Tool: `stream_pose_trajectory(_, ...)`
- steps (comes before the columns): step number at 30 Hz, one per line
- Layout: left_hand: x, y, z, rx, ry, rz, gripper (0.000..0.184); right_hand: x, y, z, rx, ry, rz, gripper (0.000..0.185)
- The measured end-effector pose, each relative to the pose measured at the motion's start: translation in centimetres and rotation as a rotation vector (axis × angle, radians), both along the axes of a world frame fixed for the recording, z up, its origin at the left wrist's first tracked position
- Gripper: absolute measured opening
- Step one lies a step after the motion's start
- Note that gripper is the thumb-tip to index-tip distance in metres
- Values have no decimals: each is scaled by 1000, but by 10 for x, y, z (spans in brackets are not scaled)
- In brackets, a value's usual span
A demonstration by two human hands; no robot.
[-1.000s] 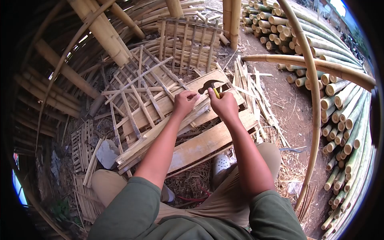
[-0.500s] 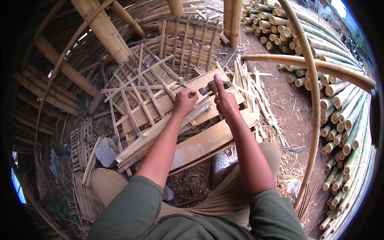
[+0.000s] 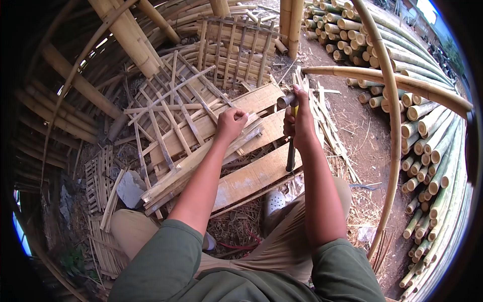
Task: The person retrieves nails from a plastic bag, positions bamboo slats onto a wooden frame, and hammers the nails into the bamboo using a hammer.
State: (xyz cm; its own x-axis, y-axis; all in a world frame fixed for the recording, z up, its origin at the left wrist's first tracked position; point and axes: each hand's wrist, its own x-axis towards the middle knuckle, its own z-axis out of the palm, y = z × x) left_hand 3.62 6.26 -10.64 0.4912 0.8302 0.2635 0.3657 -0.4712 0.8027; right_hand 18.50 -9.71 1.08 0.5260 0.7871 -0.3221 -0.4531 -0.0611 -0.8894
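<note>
My right hand (image 3: 303, 121) is wrapped round a hammer (image 3: 290, 157), its black and yellow handle pointing down and its metal head up by my thumb. To the left, my left hand (image 3: 231, 124) is closed in a pinch over the bamboo strips; whatever small thing the fingertips hold, I cannot make out. A bundle of split bamboo strips (image 3: 187, 173) lies slantwise below that hand. Under it are wide wooden planks (image 3: 254, 176), like a low bench. A lattice of crossed bamboo strips (image 3: 168, 118) rests on the far left part of the planks.
Cut bamboo poles (image 3: 427, 146) are piled on the right. A curved bamboo pole (image 3: 395, 126) rises between them and me. Loose strips (image 3: 334, 136) lie on the dirt right of the planks. A slatted bamboo panel (image 3: 236, 53) stands behind, and a grey stone slab (image 3: 131, 189) sits at left.
My right hand has moved right, away from my left hand, and the hammer has turned so that its handle shows below the fist. My left hand stays pinched in nearly the same place.
</note>
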Motion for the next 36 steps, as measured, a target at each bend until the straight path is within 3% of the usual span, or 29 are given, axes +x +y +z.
stream_pose_trajectory(8, -1, 2, -1, 6, 17, 7, 21, -2, 9, -10, 25, -80, -77, 51)
stream_pose_trajectory(10, -3, 9, -1, 303, -163, 42, 22, -4, 11, -9, 11, -129, -24, 52)
stream_pose_trajectory(11, -5, 13, 0, 312, -165, 43, 22, -5, 13, -11, -9, -177, 28, 53)
stream_pose_trajectory(13, -8, 8, 37, -19, -544, -74, 32, -12, 18, -19, -17, -468, 150, 48)
stream_pose_trajectory(15, -21, 2, 84, -462, -582, -327, 54, -19, 24, -32, 71, -604, 285, 48)
stream_pose_trajectory(17, -42, -16, 136, -735, -317, -540, 61, -29, 29, -43, 116, -691, 408, 34)
stream_pose_trajectory(19, -59, -37, 155, -647, -195, -442, 60, -44, 26, -44, 133, -682, 544, 29)
stream_pose_trajectory(21, -80, -44, 159, -385, 395, -344, 51, -64, 23, -45, 197, -700, 727, 25)
stream_pose_trajectory(23, -111, -55, 152, -406, 425, -287, 41, -82, 18, -46, 270, -700, 879, 29)
stream_pose_trajectory(24, -128, -63, 155, -482, 364, -275, 39, -88, 15, -39, 282, -686, 886, 29)
stream_pose_trajectory(26, -160, -79, 153, -544, 225, -220, 39, -93, 9, -24, 78, -578, 1212, 40)
stream_pose_trajectory(30, -213, -92, 138, -562, -57, -101, 32, -95, 14, -51, 75, -648, 1327, 56)
stream_pose_trajectory(33, -226, -96, 106, -511, -273, -125, 27, -109, 5, -53, 197, -824, 1221, 58)
stream_pose_trajectory(36, -222, -96, 71, -458, -342, -83, 27, -125, -7, -59, 141, -836, 1199, 58)
